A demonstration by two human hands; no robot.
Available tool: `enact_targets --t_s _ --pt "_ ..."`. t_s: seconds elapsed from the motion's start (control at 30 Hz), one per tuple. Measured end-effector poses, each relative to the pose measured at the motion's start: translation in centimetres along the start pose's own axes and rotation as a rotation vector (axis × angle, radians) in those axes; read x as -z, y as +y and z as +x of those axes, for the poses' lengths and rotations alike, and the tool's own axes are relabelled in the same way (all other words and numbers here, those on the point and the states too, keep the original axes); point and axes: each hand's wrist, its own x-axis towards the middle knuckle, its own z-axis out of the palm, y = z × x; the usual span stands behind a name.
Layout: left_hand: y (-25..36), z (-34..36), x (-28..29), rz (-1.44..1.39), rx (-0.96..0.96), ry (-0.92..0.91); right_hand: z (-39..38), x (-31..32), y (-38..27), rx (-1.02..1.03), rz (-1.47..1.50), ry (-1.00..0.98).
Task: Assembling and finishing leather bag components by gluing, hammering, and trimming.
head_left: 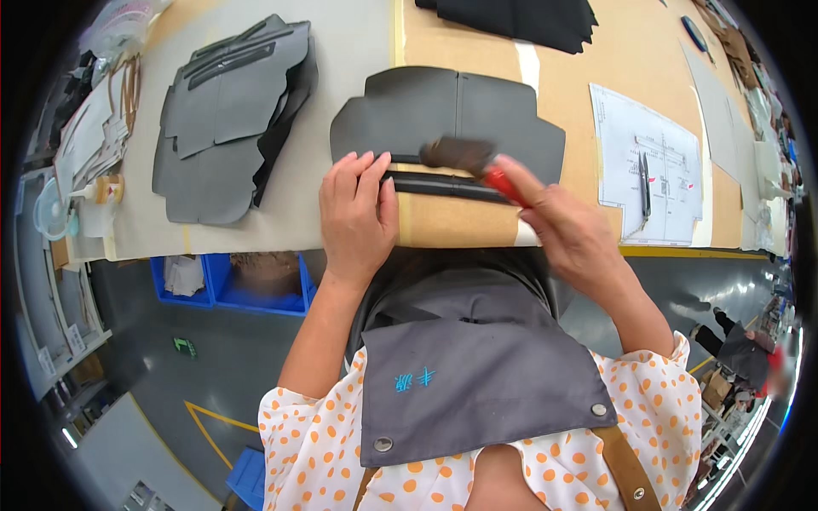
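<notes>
A dark grey leather panel [409, 106] with stepped edges and a seam down its middle lies flat on the table before me. Along its near side runs a black strip or rolled edge [426, 183]. My left hand [358, 198] rests at the panel's near left corner, fingers stretched out over the leather and thumb beside the strip. Wrapped round a red handle, my right hand [558, 213] holds a hammer [460, 155] just over the strip's right half. The hammer's dark head is smeared by motion, so I cannot tell whether it touches the leather.
Stacked grey leather pieces [226, 128] lie to the left. Black material [520, 19] sits at the far edge. On the right, a printed drawing [626, 170] carries thread snips [645, 187]. A small glue bottle [106, 189] stands far left. Blue bins [256, 294] are below the table.
</notes>
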Motion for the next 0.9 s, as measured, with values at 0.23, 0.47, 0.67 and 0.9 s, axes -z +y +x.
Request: enact_targets --t_s 0.23,0.47,0.67,0.9 --pt "0.1 0.0 -0.1 0.008 -0.001 -0.014 -1.0 -0.4 1.5 -0.058 -0.085 -0.056" --pt "0.3 0.4 0.1 0.019 -0.018 0.005 -0.8 -0.7 1.5 0.133 0.203 0.274" --pt "0.3 0.0 0.1 0.011 0.009 -0.022 -1.6 -0.4 0.9 0.106 0.107 0.128" --pt "0.2 0.3 0.0 0.0 0.009 -0.011 -2.5 0.0 3.8 -0.134 0.046 0.032"
